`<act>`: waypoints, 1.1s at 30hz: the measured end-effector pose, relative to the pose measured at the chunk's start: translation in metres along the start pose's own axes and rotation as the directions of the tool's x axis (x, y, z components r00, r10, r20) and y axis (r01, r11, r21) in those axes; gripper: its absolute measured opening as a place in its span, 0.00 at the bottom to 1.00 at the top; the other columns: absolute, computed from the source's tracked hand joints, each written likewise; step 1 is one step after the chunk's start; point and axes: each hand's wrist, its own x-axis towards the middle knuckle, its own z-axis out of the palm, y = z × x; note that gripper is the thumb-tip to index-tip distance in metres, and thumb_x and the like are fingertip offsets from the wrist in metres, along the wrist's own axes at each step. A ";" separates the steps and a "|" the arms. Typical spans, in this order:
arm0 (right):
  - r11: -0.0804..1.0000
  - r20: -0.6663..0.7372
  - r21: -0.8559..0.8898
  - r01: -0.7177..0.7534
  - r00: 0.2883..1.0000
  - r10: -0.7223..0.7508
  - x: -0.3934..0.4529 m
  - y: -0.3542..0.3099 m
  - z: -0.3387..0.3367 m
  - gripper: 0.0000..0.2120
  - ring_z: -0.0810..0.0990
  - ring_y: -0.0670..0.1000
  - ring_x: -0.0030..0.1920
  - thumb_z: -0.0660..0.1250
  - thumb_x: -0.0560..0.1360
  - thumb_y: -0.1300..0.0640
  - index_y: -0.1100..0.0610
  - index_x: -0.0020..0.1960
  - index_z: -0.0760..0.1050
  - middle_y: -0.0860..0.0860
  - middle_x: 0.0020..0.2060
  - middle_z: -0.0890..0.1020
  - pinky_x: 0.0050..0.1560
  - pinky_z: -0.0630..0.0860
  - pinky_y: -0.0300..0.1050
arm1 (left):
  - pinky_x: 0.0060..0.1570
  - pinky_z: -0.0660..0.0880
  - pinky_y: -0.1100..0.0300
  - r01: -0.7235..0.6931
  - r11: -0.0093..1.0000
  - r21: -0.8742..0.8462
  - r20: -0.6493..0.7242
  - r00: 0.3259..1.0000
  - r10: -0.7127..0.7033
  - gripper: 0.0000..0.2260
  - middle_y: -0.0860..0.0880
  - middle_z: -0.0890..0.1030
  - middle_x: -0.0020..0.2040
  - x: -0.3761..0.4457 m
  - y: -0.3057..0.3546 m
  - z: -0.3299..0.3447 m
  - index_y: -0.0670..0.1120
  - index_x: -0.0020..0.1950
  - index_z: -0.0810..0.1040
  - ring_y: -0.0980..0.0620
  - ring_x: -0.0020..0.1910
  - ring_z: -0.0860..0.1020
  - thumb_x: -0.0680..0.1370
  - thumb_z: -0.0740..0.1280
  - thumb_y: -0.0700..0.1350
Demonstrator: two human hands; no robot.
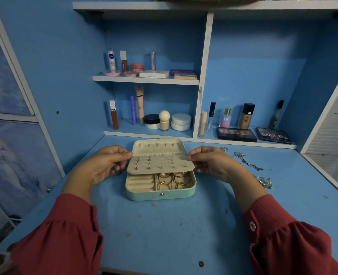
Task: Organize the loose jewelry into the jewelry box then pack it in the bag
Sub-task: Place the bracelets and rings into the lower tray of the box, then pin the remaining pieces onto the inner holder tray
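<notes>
Flap [160, 164] between both hands' grip

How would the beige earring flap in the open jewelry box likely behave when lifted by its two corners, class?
Probably fairly stiff: the earring flap stays flat while the left hand and right hand pinch only its corners. Likely light, needing only fingertips. The studs poking through it could snag or prick, so handle gently.

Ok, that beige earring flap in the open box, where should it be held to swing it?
Pinch the earring flap at its two short side edges, coming in from left and right, as the left hand and right hand do now. Its top is studded with earring posts, and the back edge seems hinged to the jewelry box, so the bare side edges are safest.
</notes>
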 end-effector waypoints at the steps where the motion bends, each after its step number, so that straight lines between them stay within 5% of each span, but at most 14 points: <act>1: 1.000 0.000 -0.014 -0.004 1.000 0.004 0.000 0.000 0.000 0.04 0.76 0.51 0.37 0.71 0.71 0.65 0.60 0.41 0.77 0.57 0.39 0.80 0.34 0.75 0.38 | 0.23 0.64 0.67 0.010 1.000 0.026 -0.017 1.000 -0.010 0.04 0.48 0.73 0.27 0.001 -0.001 0.001 0.42 0.46 0.75 0.57 0.23 0.67 0.76 0.69 0.41; 13: 0.998 -0.010 -0.028 -0.061 0.998 0.061 -0.001 -0.001 0.000 0.17 0.78 0.52 0.37 0.75 0.68 0.66 0.67 0.54 0.77 0.61 0.44 0.80 0.34 0.79 0.38 | 0.23 0.65 0.69 0.052 0.996 0.077 0.000 0.999 -0.052 0.10 0.48 0.75 0.29 0.006 -0.003 -0.001 0.39 0.54 0.80 0.57 0.25 0.68 0.73 0.71 0.38; 23: 0.992 -0.015 -0.113 -0.061 0.998 0.060 -0.004 -0.002 -0.002 0.11 0.78 0.50 0.35 0.75 0.67 0.66 0.66 0.48 0.80 0.59 0.39 0.81 0.35 0.79 0.38 | 0.25 0.66 0.67 0.069 0.994 0.089 0.034 0.997 -0.072 0.15 0.47 0.75 0.29 0.006 -0.002 -0.001 0.42 0.59 0.77 0.56 0.26 0.69 0.73 0.72 0.37; 33: 0.963 0.133 -0.246 -0.106 0.981 0.142 -0.017 -0.008 -0.014 0.06 0.79 0.48 0.33 0.73 0.69 0.67 0.65 0.46 0.79 0.56 0.33 0.80 0.35 0.77 0.37 | 0.24 0.67 0.66 0.111 0.980 0.167 0.119 0.984 -0.132 0.16 0.46 0.76 0.29 -0.005 0.005 0.004 0.41 0.59 0.75 0.56 0.24 0.70 0.72 0.72 0.37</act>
